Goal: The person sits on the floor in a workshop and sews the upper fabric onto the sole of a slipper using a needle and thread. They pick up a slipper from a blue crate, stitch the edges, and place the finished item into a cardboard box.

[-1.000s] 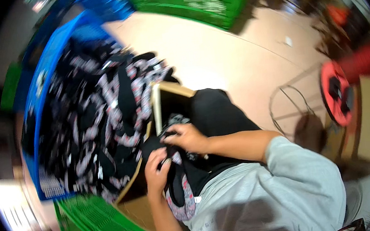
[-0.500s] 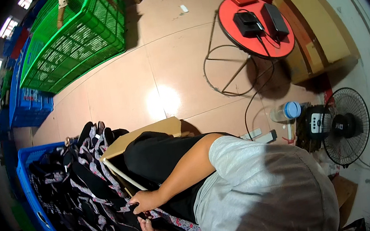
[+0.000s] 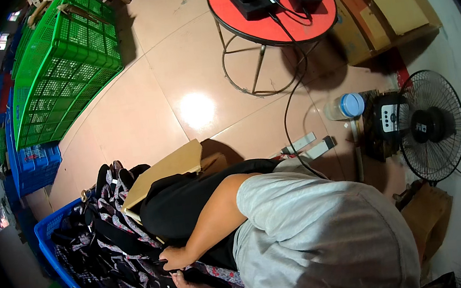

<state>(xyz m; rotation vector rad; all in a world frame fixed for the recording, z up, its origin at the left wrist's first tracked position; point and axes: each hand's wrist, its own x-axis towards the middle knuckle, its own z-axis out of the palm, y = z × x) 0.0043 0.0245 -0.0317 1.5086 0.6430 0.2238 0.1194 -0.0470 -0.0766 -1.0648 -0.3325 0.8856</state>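
My right hand (image 3: 176,258) is closed in a pinch on a dark slipper-like fabric piece, just over the edge of a heap of similar pieces. Close below it, my left hand (image 3: 182,282) is also closed, thumb and fingertips at the same dark piece; its exact shape is partly hidden. A floral cloth part (image 3: 221,273) with red and grey print lies beside my wrists, against my lap. The heap of black-and-floral slipper-like pieces (image 3: 119,237) fills a blue crate (image 3: 58,270) at my hands. A cardboard piece (image 3: 160,171) stands between the crate and my black-clothed leg (image 3: 191,196).
Green baskets (image 3: 69,82) and a blue crate (image 3: 36,167) stand at the far left. A red round stool (image 3: 228,17) carries black adapters with a trailing cable (image 3: 288,115). At right are a blue-lidded jar (image 3: 352,105), a black fan (image 3: 431,125) and cardboard boxes (image 3: 379,10).
The view has turned, so the stool and baskets sit further left and higher in the picture. Both hands stay close together on the dark piece, with only slight finger movement.
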